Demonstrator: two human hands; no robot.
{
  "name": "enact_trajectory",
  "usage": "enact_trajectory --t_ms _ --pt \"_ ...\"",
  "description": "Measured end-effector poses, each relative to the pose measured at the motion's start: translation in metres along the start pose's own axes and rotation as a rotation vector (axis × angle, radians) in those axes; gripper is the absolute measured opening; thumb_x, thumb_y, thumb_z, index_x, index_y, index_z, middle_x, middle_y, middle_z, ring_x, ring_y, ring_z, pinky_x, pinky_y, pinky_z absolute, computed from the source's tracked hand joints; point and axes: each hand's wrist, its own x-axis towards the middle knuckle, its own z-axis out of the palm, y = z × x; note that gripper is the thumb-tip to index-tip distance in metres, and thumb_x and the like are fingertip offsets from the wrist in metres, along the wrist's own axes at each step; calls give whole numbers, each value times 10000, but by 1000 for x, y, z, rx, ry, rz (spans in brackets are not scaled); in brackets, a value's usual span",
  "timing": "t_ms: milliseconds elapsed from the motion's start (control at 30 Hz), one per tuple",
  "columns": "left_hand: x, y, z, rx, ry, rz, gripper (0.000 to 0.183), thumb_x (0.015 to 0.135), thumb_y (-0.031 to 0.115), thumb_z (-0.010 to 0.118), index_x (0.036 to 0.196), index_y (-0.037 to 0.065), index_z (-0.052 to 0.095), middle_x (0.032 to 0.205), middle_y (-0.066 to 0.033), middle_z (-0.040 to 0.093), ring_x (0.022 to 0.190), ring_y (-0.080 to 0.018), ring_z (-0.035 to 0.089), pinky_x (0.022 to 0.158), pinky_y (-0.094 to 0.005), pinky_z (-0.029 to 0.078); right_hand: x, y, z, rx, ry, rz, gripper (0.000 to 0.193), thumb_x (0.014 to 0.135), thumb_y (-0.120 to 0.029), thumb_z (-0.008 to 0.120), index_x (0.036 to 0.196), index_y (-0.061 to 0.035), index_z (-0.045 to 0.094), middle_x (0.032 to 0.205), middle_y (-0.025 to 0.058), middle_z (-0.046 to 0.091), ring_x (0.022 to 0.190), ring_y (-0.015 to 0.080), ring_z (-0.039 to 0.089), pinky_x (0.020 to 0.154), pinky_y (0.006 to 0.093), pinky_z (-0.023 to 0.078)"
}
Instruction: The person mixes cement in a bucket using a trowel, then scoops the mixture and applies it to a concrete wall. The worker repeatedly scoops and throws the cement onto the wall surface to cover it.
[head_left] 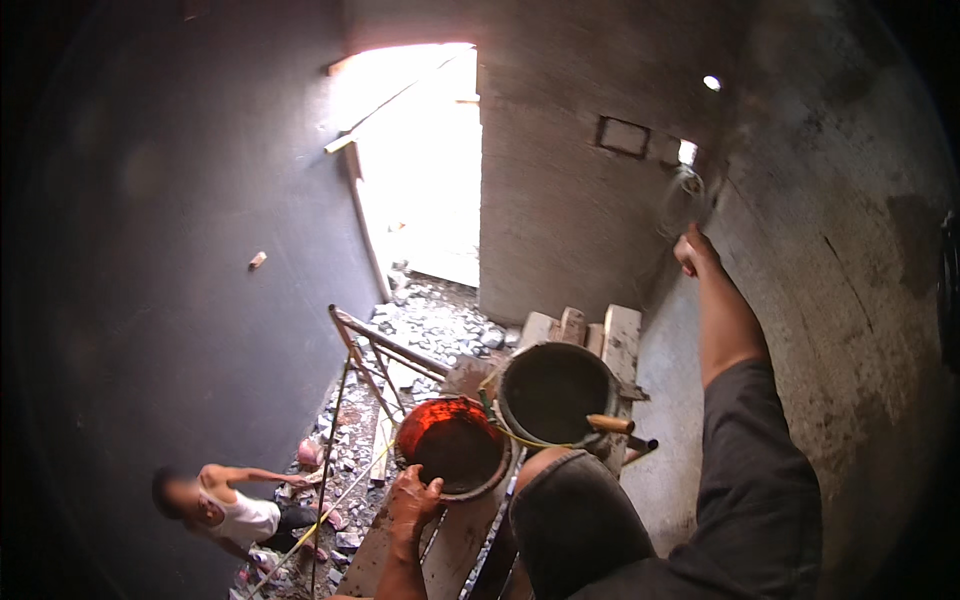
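From where I stand, the left hand [412,502] is curled over the near rim of the red bucket [432,412], which sits on planks [622,335]. The right hand [692,250], folded in, reaches toward the far right corner; I cannot tell what it pinches. Right of the red bucket stands a dark bucket [553,350]; a person [240,515] is below, left.

The dark grey sleeve [757,480] and similarly dark legwear [580,520] look plain.
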Motion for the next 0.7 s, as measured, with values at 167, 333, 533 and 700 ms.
enact_trajectory --t_ms 167,333,533,700 --pt "2 3 -1 -32 -59 -16 500 775 243 744 1151 -57 610 908 -197 661 875 -348 645 833 -435 507 18 6 -9 -80 -90 54 689 903 -30 434 1529 -64 151 787 120 692 589 161 643 531 345 515" --pt "2 3 -1 37 -26 20 517 763 283 756 1140 -40 617 979 -210 657 902 -347 632 837 -434 498 24 8 -16 -50 -65 63 728 932 -46 367 1559 -85 -2 789 160 664 533 188 604 442 361 489" --pt "-7 2 0 65 -2 73 516 806 323 707 1181 -17 605 1103 -243 631 1042 -398 601 918 -453 479 41 15 -15 127 -21 -10 204 971 -209 409 1081 -121 557 635 68 549 454 161 519 370 332 392" --pt "-7 13 -2 100 -32 -9 512 822 337 710 1188 -7 609 1131 -237 632 1086 -399 598 950 -455 476 60 3 23 124 191 -305 125 892 -132 497 919 -34 569 707 144 618 554 248 600 483 425 465"
